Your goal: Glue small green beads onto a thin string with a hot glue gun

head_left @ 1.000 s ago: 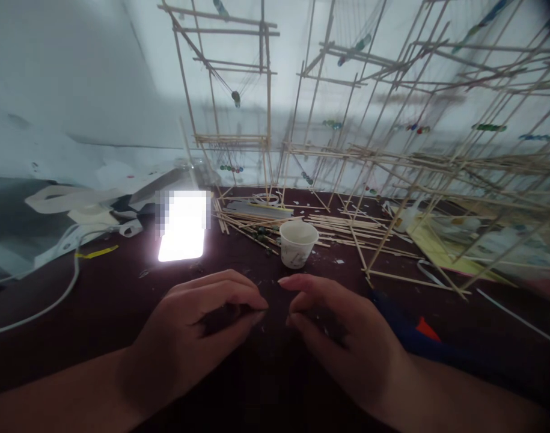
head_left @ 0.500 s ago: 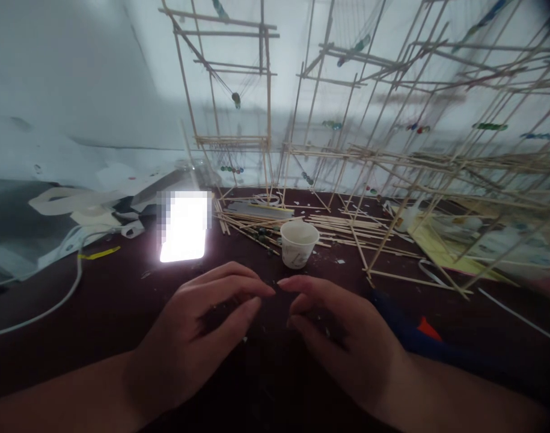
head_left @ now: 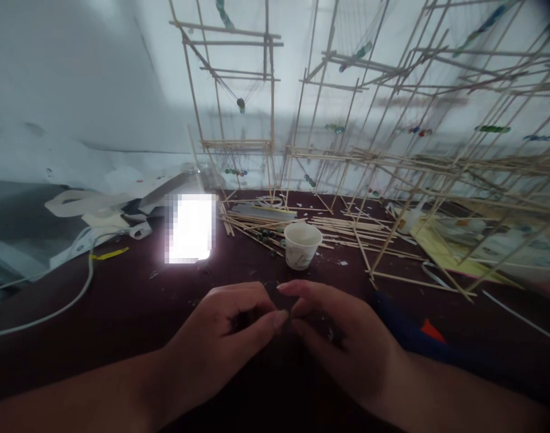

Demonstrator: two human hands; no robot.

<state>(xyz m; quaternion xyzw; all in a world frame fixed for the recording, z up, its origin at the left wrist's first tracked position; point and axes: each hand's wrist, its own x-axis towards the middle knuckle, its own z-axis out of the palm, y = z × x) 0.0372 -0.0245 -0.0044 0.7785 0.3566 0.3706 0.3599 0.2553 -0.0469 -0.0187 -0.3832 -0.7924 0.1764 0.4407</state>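
Note:
My left hand is low at the centre, its fingers curled and the thumb tip pressed toward the index finger in a pinch. Close to its right, my right hand has the index finger reaching forward over the bent fingers and thumb. Whatever either hand pinches is too small and dark to make out. The fingertips nearly meet above the dark table. A white paper cup stands upright just beyond them. Behind the cup lie loose thin wooden sticks and several dark beads.
A tall stick frame hung with strings of beads rises at the back and right. On the left glows a bright screen, beside a white cable and a yellow strip. A blue-handled tool with a red part lies right.
My left hand has moved right, toward the right hand, and its fingers have curled closer to the thumb. The right hand is almost unchanged. The view has shifted slightly.

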